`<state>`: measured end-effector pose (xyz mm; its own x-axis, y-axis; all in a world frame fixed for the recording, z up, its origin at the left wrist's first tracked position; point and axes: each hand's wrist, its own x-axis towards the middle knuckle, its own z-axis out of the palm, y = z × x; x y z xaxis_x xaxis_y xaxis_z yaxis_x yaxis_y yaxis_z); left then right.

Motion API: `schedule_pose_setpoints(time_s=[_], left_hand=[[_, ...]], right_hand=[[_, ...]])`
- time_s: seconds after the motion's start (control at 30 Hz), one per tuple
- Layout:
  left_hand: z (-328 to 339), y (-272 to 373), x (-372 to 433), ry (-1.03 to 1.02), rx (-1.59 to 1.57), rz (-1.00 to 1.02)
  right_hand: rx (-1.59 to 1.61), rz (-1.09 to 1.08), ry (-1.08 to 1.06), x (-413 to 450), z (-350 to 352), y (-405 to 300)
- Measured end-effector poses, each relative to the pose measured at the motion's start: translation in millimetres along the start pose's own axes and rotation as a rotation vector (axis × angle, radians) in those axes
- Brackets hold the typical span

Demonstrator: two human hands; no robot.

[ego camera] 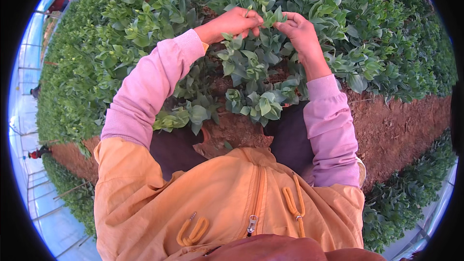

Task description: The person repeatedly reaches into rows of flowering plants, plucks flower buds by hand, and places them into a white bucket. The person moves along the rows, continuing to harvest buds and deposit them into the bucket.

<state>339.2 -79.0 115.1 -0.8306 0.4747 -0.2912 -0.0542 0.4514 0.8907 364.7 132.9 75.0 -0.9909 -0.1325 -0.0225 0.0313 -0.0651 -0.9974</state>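
Observation:
Both my hands meet at the top of a green leafy shoot (pixel 272 17) in the planted bed. On its left side, my left hand (pixel 235 24) has its fingers curled, with thumb and forefinger pinched at the shoot's edge. My right hand (pixel 300 32) pinches the shoot's leaves from the right between thumb and fingers. What lies exactly between the fingertips is too small to make out. Below the hands stand more broad-leaved plants (pixel 250 65) of the same kind, close to my knees.
Dense rows of plants (pixel 83 50) spread left and right. A bare soil path (pixel 395 127) runs beneath me, with another plant bed (pixel 406 195) behind. Plastic greenhouse sheeting (pixel 30 105) lines the left. A person in red (pixel 35 154) is far off at the left.

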Motion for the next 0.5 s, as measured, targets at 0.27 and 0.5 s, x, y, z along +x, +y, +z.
schedule_pose_setpoints(time_s=[0.27,0.5], left_hand=[[6.8,7.6,-4.6,0.146,0.055,0.209],[12.2,3.4,-19.1,0.205,-0.001,0.195]], right_hand=[[-0.183,-0.120,-0.050,-1.9,11.4,-1.7],[-0.495,-0.215,0.080,-9.0,22.6,-2.1]])
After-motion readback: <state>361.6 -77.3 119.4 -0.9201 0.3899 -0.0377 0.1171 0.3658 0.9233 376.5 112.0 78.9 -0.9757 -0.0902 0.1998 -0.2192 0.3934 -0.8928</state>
